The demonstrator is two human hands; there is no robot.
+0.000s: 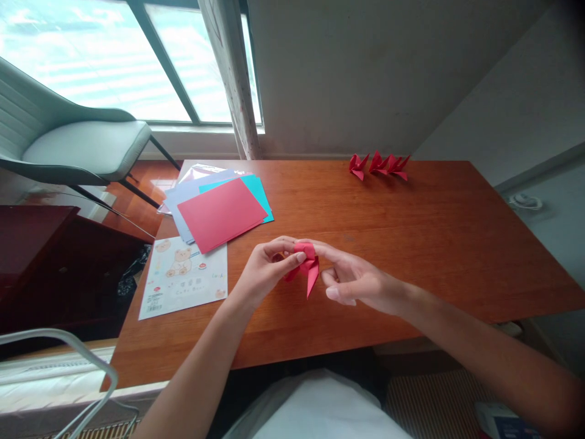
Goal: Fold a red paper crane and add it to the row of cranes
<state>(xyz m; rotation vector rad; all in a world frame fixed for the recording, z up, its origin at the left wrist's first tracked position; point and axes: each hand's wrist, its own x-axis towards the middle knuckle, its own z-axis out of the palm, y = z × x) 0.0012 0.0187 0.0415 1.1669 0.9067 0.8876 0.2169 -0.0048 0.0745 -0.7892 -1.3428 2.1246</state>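
Over the front of the wooden table, my left hand (269,263) pinches a red origami crane (311,268) between thumb and fingers. One pointed end of the folded paper hangs downward, and part of it is hidden behind my fingers. My right hand (359,280) is at its right side, the index finger stretched out and touching the crane's top edge. The right thumb stands apart from that finger, while the other fingers are loosely curled. Several similar red paper cranes (379,164) stand in a row at the table's back edge.
To the left lie a red paper stack (223,213), teal sheets (260,192), pale lilac sheets (178,204) and a bear-printed sheet (183,280), on the wooden table (439,244). A grey chair (86,146) stands beyond the left edge, by a window and curtain (223,61).
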